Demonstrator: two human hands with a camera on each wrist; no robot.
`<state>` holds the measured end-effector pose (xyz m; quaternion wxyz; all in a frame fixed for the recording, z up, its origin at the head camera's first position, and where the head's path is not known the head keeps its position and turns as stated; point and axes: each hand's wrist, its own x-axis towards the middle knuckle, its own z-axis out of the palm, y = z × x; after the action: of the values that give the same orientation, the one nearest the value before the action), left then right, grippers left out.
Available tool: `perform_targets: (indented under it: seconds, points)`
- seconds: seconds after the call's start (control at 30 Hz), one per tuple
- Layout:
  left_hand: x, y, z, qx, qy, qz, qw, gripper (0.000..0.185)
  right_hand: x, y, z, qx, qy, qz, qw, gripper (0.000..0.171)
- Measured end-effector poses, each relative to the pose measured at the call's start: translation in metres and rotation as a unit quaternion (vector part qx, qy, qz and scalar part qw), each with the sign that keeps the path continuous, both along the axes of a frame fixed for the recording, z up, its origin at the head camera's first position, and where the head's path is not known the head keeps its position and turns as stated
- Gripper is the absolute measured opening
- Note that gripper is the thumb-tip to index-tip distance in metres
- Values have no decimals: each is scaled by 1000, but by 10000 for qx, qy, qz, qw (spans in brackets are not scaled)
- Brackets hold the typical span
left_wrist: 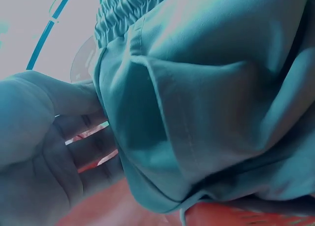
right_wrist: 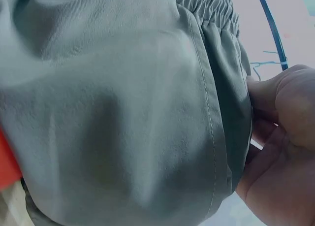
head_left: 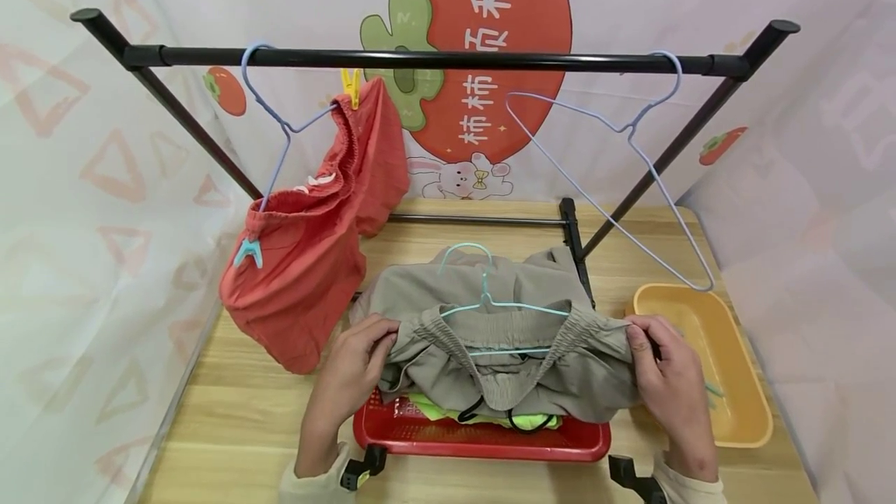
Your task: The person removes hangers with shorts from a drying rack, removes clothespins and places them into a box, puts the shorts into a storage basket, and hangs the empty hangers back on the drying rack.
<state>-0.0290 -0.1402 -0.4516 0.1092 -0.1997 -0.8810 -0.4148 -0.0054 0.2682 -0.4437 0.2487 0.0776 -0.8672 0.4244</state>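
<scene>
Grey-green shorts (head_left: 595,379) with an elastic waistband are stretched sideways over a red basket (head_left: 483,442). My left hand (head_left: 353,368) pinches the left side of the shorts just below the waistband, thumb on the near face. On the opposite side my right hand (head_left: 668,379) grips the matching edge between thumb and fingers. A mint-green hanger (head_left: 484,286) sits inside the waist opening, its hook standing up in front of the grey fabric. Pocket openings show close up in both wrist views, beside the left hand (left_wrist: 39,137) and the right hand (right_wrist: 290,142). Black drawstring ends dangle in front.
Overhead runs a black rail (head_left: 434,60). Red shorts (head_left: 301,278) hang at its left, clipped to a lavender hanger by a yellow clip (head_left: 351,88) and a blue clip (head_left: 248,252). A bare lavender hanger (head_left: 632,131) hangs right, above a yellow tray (head_left: 752,403). Neon-yellow cloth (head_left: 546,421) lies in the basket.
</scene>
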Motion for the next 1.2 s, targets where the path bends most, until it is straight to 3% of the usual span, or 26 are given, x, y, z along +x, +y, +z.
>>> perform_targets:
  seconds: [0.27, 0.53, 0.77, 0.93, 1.03, 1.2]
  points:
    - [-1, 3, 1, 43, 96, 65, 9999, 21, -2, -2, 1, 138, 100, -22, 9999, 19]
    - [-2, 3, -7, 121, 480, 192, 9986, 24, -1, 6, -3, -72, 119, 158, 9998, 21]
    - [1, -8, -5, 245, 535, 374, 9976, 24, 9, 23, -5, -419, -114, -640, 9970, 19]
    - [4, -21, -6, 687, 479, 481, 9953, 28, 14, 33, -8, -476, -215, -1042, 9932, 15]
    - [5, -23, -6, 907, 352, 453, 9942, 29, 15, 34, -9, -431, -168, -858, 9952, 17]
    - [5, -22, -5, 842, 152, 225, 9961, 29, 12, 22, -7, -486, 6, -203, 9986, 20]
